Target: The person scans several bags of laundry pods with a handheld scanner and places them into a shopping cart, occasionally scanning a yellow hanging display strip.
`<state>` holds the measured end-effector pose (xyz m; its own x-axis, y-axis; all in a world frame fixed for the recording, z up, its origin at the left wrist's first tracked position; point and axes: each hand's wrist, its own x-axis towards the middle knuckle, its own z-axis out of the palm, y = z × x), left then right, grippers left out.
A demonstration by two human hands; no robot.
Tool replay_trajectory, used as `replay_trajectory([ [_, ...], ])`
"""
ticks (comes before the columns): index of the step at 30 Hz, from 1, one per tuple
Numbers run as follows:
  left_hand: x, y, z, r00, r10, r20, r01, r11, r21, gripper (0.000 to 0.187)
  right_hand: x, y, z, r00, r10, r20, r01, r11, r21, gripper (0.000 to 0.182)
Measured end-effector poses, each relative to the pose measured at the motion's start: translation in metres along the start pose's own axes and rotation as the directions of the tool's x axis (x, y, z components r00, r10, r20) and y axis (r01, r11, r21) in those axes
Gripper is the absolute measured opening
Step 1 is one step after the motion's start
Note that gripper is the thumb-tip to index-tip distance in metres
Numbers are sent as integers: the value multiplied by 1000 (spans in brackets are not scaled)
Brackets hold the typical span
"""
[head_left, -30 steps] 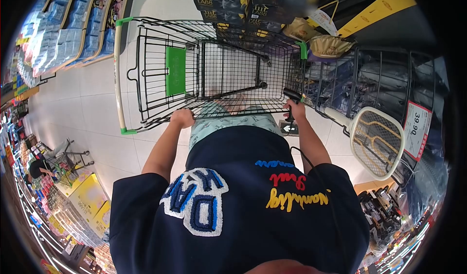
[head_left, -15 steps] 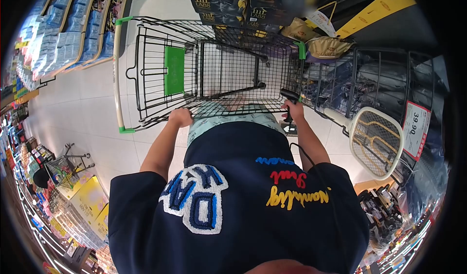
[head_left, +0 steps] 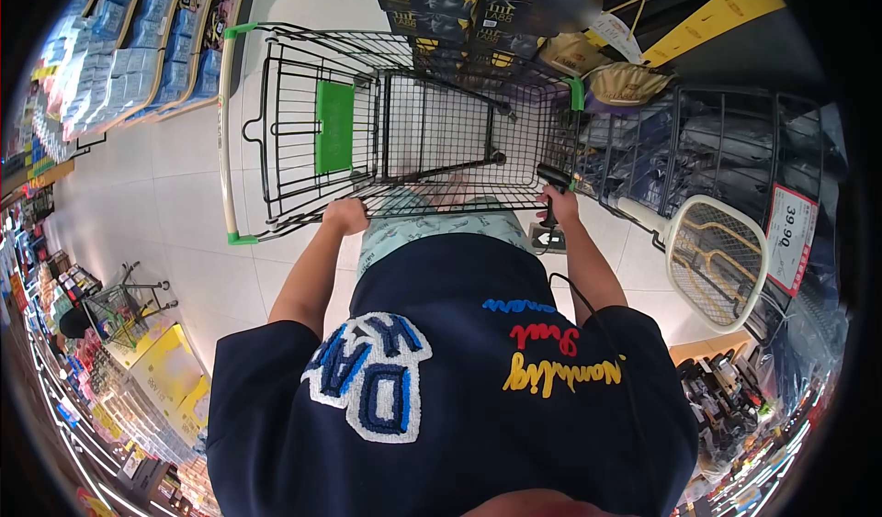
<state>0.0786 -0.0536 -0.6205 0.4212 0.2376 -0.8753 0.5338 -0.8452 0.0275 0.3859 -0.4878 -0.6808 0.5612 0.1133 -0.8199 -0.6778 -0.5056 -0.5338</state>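
A wire shopping cart (head_left: 441,131) with green corner caps and a green panel (head_left: 334,129) stands sideways in front of me. Its pale handle bar is on the left. My left hand (head_left: 345,216) is closed around the near side rim of the basket. At the near right corner, my right hand (head_left: 559,206) has its fingers curled around a black grip-shaped thing (head_left: 551,177); its exact kind is not clear. The basket's wires and wheels show through the mesh.
Black printed packs (head_left: 441,3) are stacked beyond the cart. To the right, a wire rack (head_left: 726,140) holds dark bagged goods, with an electric mosquito swatter (head_left: 717,260) and a price sign (head_left: 792,240). Shelves of blue packs (head_left: 138,49) and another cart (head_left: 124,310) are at left.
The view has shifted slightly, so the cart, racks and hands appear a little farther right. Both hands keep their places at the cart's near side.
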Motion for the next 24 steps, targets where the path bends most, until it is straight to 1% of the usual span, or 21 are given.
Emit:
replay_trajectory([
  [9,-3,1,0,1000,25,5,-25,1000,12,39,-3,1,1,1000,12,-11,-12,1000,-19,40],
  [12,-3,2,-5,1000,25,14,-26,1000,14,39,2,3,1,1000,-12,-14,12,1000,13,34],
  [15,0,2,-7,999,23,24,-23,999,27,38,6,-2,-1,1000,9,-8,-9,1000,-14,40],
  [18,4,-1,-8,999,35,23,-36,998,42,39,14,4,1,999,-27,-17,27,1000,-3,40],
  [21,4,-2,-13,1000,17,21,-17,1000,23,40,8,2,2,1000,-16,6,16,1000,9,40],
  [24,8,-5,-15,999,33,34,-34,999,40,40,5,-1,6,1000,-26,-12,26,999,29,39],
])
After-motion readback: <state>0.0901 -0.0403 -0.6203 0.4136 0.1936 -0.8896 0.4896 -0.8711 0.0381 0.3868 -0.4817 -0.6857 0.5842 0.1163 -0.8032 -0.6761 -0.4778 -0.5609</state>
